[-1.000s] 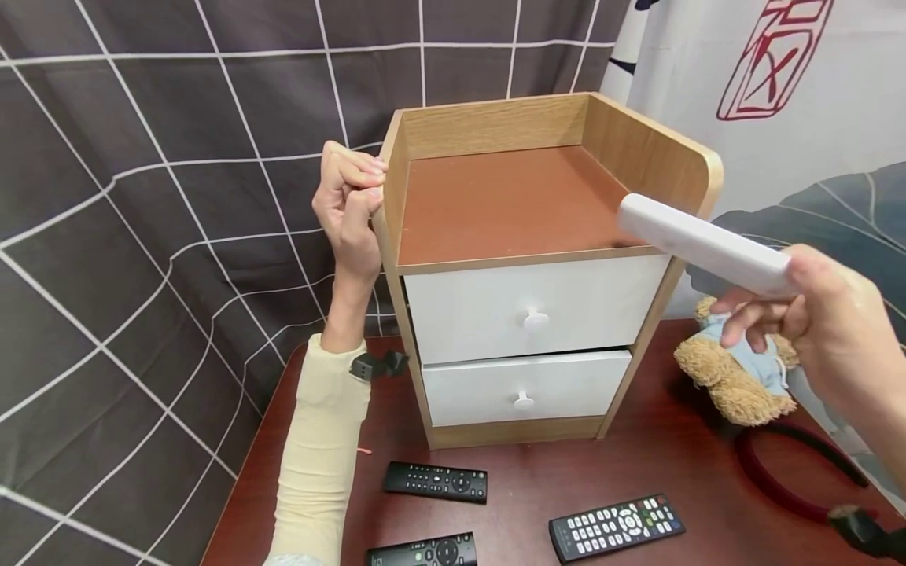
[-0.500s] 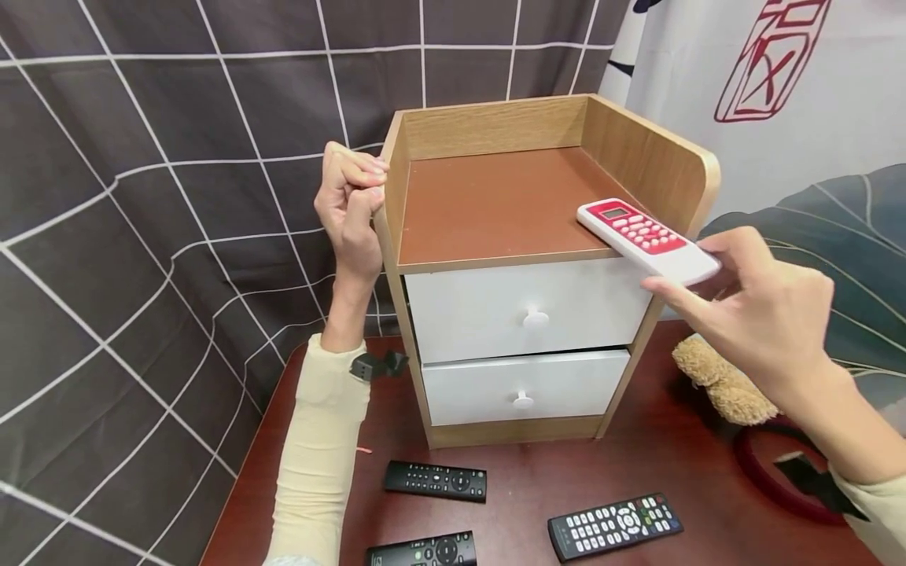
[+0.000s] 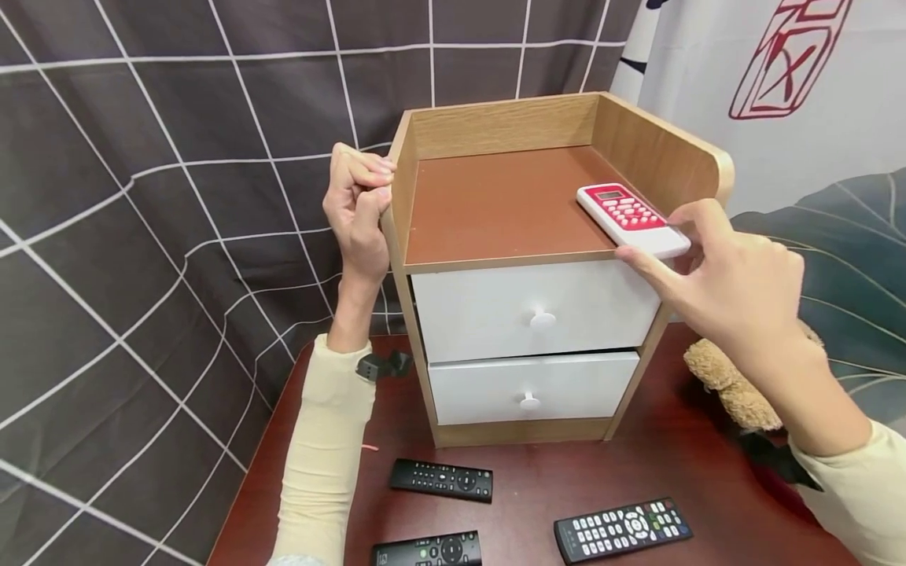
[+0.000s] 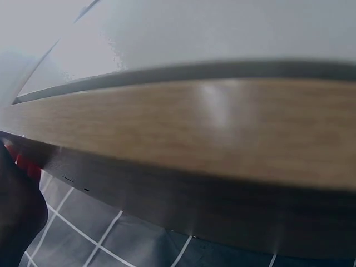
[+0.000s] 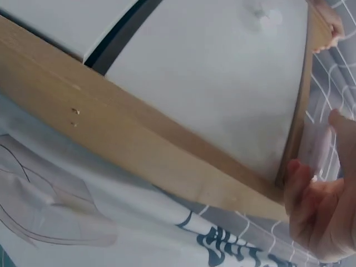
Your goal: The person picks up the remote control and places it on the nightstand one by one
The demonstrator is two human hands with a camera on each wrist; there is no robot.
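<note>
A small wooden cabinet (image 3: 506,132) with a brown top shelf and two white drawers stands on the table in the head view. My left hand (image 3: 359,208) grips the front edge of its left side panel, fingers curled and thumb against the wood. At the shelf's front right corner, my right hand (image 3: 743,283) pinches the near end of a white and red air conditioner remote (image 3: 633,216) between thumb and fingers. The remote's buttons face up, and its far end lies over the brown shelf. In the right wrist view the right hand (image 5: 322,211) is beside the cabinet's top edge.
Three black remotes lie on the dark red table (image 3: 524,487): one near the cabinet (image 3: 442,479), two closer to me. A teddy bear (image 3: 729,385) sits right of the cabinet, partly behind my right arm. A grid-patterned curtain (image 3: 283,94) hangs behind and left.
The right hand has turned the remote button side up and brought it left from beyond the cabinet's right side onto the shelf corner. My left hand keeps its grip on the panel.
</note>
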